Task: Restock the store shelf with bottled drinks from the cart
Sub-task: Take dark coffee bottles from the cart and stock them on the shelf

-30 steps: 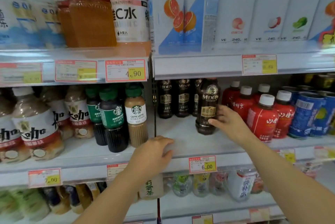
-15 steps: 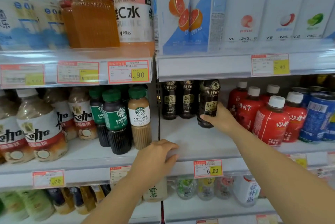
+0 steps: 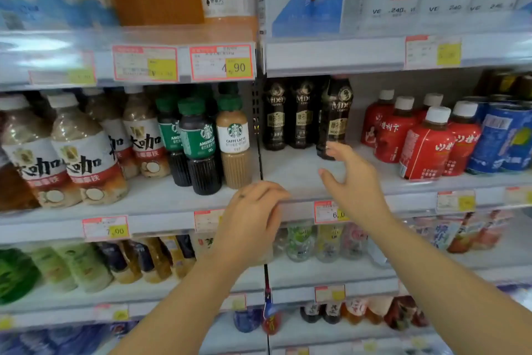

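Observation:
A dark brown coffee bottle [image 3: 335, 118] stands upright on the white middle shelf [image 3: 296, 170], beside two matching bottles [image 3: 288, 115] behind it to the left. My right hand [image 3: 349, 179] hovers just in front of that bottle, fingers spread and holding nothing. My left hand [image 3: 253, 210] rests on the shelf's front edge with its fingers curled over the rim. The cart is out of view.
Red bottles [image 3: 423, 141] and blue cans [image 3: 503, 139] crowd the shelf to the right. Green-capped coffee bottles [image 3: 201, 141] and milk-coffee bottles [image 3: 83, 159] fill the left bay. Price tags [image 3: 331, 212] line the shelf edges. Shelves above and below hold more drinks.
My right hand has let go of the dark coffee bottle and pulled back toward me. The bottle stays upright on the shelf. My left hand stays on the shelf edge.

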The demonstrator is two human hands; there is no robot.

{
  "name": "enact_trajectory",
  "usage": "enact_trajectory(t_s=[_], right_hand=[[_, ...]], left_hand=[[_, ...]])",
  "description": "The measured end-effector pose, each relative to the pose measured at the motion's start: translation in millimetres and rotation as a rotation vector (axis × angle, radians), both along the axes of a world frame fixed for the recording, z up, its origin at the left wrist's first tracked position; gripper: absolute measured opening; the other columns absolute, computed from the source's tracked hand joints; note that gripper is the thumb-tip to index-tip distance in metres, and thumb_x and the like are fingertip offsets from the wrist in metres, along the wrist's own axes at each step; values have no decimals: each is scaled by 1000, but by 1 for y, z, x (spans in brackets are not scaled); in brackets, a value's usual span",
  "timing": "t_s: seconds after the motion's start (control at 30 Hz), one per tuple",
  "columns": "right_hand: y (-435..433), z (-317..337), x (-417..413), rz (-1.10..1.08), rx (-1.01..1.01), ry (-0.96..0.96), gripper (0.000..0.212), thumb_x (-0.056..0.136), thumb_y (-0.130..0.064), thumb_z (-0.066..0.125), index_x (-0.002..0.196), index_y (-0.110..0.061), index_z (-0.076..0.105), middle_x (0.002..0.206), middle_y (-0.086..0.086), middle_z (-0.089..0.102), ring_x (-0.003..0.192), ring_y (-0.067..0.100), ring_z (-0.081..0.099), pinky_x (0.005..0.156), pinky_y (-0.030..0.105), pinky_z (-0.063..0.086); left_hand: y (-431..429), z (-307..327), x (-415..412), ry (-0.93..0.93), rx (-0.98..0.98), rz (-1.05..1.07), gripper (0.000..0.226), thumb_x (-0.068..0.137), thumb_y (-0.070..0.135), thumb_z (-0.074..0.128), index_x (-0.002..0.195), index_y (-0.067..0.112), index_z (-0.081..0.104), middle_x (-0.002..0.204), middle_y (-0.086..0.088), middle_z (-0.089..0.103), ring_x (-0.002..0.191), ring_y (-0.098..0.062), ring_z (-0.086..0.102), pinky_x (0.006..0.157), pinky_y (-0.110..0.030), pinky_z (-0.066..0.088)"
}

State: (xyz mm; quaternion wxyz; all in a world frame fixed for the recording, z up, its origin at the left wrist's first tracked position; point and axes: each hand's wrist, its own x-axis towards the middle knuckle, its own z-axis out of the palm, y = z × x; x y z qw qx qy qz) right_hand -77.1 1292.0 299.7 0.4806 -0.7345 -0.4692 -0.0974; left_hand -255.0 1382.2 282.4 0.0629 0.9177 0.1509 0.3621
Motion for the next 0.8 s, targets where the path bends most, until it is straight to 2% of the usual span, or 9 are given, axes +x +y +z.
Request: enact_trajectory(t_s=[0.1,0.17,0.27,0.4,0.47,0.57,0.7,0.77,0.8], right_hand=[[-20,-37,-64,133,0,-87,22,85,-18,61,107,-23,63,92,-14,64,89,9,62,77,32,52],[-25,-70,-104,206,-84,-71,15,85,-17,61,98,-20,67,88,-9,68,80,9,63,72,32,54],[-16,-124,-163,304,-266,11,11,84,-13,63,92,-17,69,79,-8,68,68,5,59,68,32,53],[13,-196,-250,453,-549,102,16,82,-11,61,93,-19,69,81,-4,70,76,15,65,74,34,52],[30,-230,-295,527,-672,130,18,82,-11,60,94,-19,69,85,-2,71,79,19,65,76,33,51],[54,-280,-355,625,-871,163,20,83,-11,56,98,-19,68,91,-3,70,81,19,63,75,30,50],[78,-350,-416,710,-1045,166,22,86,-13,53,102,-18,67,91,-2,69,75,15,58,68,25,44],[90,-386,-438,740,-1146,150,26,87,-13,54,109,-17,65,103,3,69,87,19,62,71,24,43],[97,-404,-448,748,-1188,147,29,86,-13,56,114,-16,63,111,5,67,97,20,62,77,25,45]], left_hand=[[-12,-31,-46,-73,-38,-9,24,87,14,48,101,15,67,101,2,66,94,-13,59,82,-26,45],[-16,-65,-89,-43,-109,37,24,87,14,47,98,13,68,96,1,67,87,-18,63,75,-30,51],[-16,-125,-165,-6,-296,171,18,87,9,51,95,11,68,91,-1,67,78,-21,64,68,-31,52],[-16,-208,-283,39,-593,463,18,86,5,56,95,14,68,92,3,68,80,-17,63,68,-22,44],[-21,-247,-340,134,-764,616,20,88,8,56,100,20,68,97,8,67,85,-15,61,69,-24,44],[-33,-299,-414,249,-981,758,21,90,12,54,103,21,67,103,4,67,88,-17,62,74,-30,49],[-44,-358,-487,342,-1148,876,21,90,16,54,103,28,66,104,6,67,87,-14,62,79,-32,51],[-44,-388,-512,399,-1183,893,24,89,16,53,104,30,65,104,8,66,84,-11,60,76,-27,49],[-42,-403,-522,428,-1199,887,25,89,15,52,107,30,64,104,7,66,84,-11,60,76,-26,48]])
